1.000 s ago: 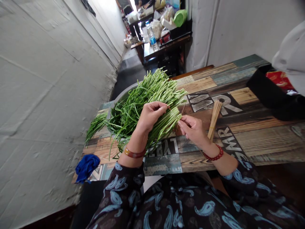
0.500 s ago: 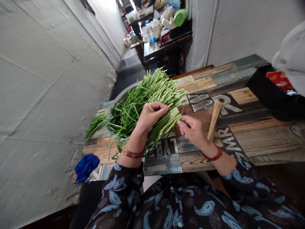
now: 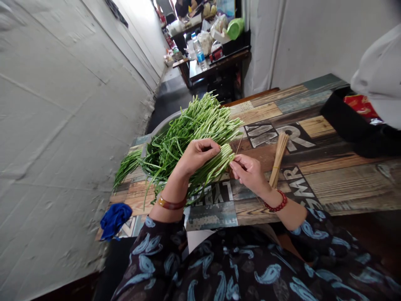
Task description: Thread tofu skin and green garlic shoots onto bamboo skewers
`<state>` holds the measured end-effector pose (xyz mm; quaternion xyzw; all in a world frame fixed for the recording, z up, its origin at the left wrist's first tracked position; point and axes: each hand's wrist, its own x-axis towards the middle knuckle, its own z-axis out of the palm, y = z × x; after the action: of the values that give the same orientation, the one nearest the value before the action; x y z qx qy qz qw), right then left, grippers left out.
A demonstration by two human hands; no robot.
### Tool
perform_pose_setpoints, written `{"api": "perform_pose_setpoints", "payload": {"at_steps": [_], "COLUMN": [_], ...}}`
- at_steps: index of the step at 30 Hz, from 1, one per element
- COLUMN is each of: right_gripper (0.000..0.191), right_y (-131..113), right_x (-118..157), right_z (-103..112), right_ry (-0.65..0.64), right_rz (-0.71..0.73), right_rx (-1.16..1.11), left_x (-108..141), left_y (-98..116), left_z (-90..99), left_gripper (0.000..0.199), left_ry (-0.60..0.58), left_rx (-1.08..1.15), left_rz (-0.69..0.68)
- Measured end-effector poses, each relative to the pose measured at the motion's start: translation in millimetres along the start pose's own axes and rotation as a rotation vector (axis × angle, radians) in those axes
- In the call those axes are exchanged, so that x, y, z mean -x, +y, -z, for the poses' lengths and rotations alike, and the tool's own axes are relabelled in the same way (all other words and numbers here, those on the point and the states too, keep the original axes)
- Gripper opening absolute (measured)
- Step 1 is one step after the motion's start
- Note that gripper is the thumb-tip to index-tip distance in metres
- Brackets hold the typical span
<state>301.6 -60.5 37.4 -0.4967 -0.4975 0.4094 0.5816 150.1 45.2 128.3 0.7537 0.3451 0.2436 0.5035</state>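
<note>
A heap of green garlic chives (image 3: 196, 121) lies in and over a grey basin (image 3: 161, 126), pale cut ends pointing right. My left hand (image 3: 200, 155) is closed over a nearer bunch of chives, thumb and fingers together near the pale stems. At the tips of those stems, my right hand (image 3: 249, 172) pinches a stem end between thumb and forefinger. A thin brown stick (image 3: 239, 144) shows just beyond the right fingers; whether they hold it too, I cannot tell. Right of that hand, a bundle of wooden skewers (image 3: 278, 159) rests on the table.
More chives (image 3: 127, 167) lie on the wood-patterned table (image 3: 344, 184), left of the basin. A blue cloth (image 3: 115, 220) is at the near left corner. A black container with a red packet (image 3: 363, 106) stands at right. Behind, a second table holds a water bottle (image 3: 199, 53) and bags.
Both hands have shifted slightly left in view, still at the same bunch. The left thumb and fingers remain closed, and the right hand still pinches at the stem ends.
</note>
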Motion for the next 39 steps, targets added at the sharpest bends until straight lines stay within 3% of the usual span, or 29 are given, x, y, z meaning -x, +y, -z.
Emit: {"api": "perform_pose_setpoints", "payload": {"at_steps": [4, 10, 15, 18, 20, 25, 32, 35, 39], "right_gripper": [0.022, 0.019, 0.017, 0.016, 0.014, 0.011, 0.013, 0.013, 0.013], "right_y": [0, 3, 2, 0, -1, -4, -6, -4, -1], "right_x": [4, 14, 22, 23, 23, 23, 21, 20, 19], "right_z": [-2, -5, -9, -9, -8, -6, -5, -4, -5], "right_ry": [0.014, -0.001, 0.032, 0.044, 0.064, 0.095, 0.088, 0.096, 0.109], "right_rz": [0.040, 0.092, 0.098, 0.086, 0.108, 0.155, 0.145, 0.162, 0.207], "right_rx": [0.026, 0.094, 0.092, 0.071, 0.090, 0.152, 0.153, 0.146, 0.120], "left_x": [4, 14, 13, 2, -9, -33, -39, -40, -37], "left_y": [1, 1, 4, 5, 3, -6, 1, -1, -11], "left_z": [4.3, -0.6, 4.4, 9.6, 9.1, -5.0, -23.0, -21.5, -6.7], "left_gripper": [0.026, 0.028, 0.026, 0.024, 0.021, 0.010, 0.005, 0.010, 0.009], "left_ry": [-0.081, -0.036, -0.120, -0.029, 0.027, -0.022, 0.041, 0.086, 0.180], "left_rx": [-0.009, -0.051, -0.095, -0.143, -0.218, -0.463, -0.929, -0.878, -0.424], "left_rz": [-0.033, -0.001, -0.003, -0.047, -0.083, -0.106, -0.188, -0.200, -0.174]}}
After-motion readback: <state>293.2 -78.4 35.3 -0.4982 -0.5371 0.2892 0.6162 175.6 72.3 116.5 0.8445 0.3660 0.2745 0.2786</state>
